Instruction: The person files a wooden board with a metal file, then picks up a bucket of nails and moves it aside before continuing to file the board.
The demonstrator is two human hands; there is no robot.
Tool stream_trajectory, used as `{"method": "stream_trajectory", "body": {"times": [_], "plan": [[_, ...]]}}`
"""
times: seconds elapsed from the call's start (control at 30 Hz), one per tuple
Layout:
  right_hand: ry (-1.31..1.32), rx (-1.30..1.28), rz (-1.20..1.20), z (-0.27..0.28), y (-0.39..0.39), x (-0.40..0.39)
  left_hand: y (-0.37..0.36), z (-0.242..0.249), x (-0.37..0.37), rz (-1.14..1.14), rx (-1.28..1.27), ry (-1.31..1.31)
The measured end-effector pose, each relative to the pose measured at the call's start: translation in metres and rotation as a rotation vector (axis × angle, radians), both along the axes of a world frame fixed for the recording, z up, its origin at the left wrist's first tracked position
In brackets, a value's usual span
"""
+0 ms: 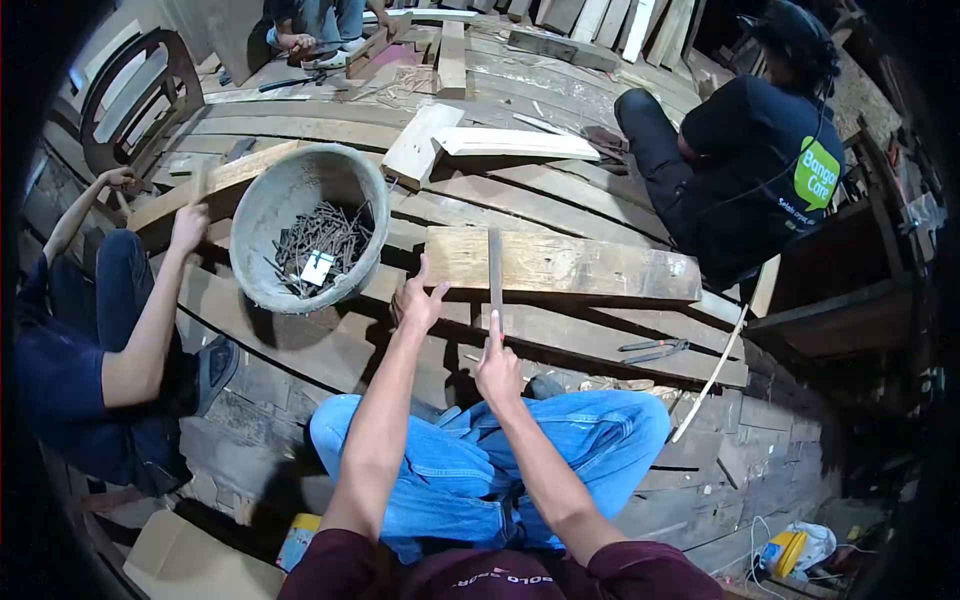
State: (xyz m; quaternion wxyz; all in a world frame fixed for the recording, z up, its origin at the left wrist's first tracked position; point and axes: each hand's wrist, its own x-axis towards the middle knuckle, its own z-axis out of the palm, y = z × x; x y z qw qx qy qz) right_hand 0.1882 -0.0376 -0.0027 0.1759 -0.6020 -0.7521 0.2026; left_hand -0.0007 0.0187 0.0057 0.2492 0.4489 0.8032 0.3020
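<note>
Across my lap lies a thick wooden beam (590,262), its pale face marked with darker stains at the right end. My right hand (497,372) is closed around the handle of a long flat file (495,265), with a bit of red showing at the grip. The grey blade points away from me and overlaps the beam. By the beam's left end, my left hand (418,303) has its fingers apart, fingertips right at the corner. A pair of pliers (655,350) rests on the boards to the right, below the beam.
A grey bucket (260,255) of nails stands left. A co-worker's hand (190,225) is raised beside it. Another person (750,150) sits at the right, and a third person's hands (298,42) show at the back. Planks (515,143) lie beyond the beam.
</note>
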Motion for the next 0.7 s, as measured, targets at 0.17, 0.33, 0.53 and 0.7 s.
{"method": "stream_trajectory", "body": {"times": [0.17,0.33,0.53,0.7], "plan": [[0.018,-0.04,-0.03,0.015,0.031,-0.011,-0.006,-0.001,0.002,0.023,0.004,0.065],[0.016,0.044,-0.014,-0.004,0.009,-0.005,-0.003,0.003,0.002,0.026,-0.027,0.055],[0.043,0.025,-0.009,0.008,0.029,-0.01,-0.004,0.002,0.002,0.023,-0.038,0.107],[-0.009,0.022,0.012,0.007,0.011,-0.009,-0.001,-0.006,0.002,0.018,0.055,0.079]]}}
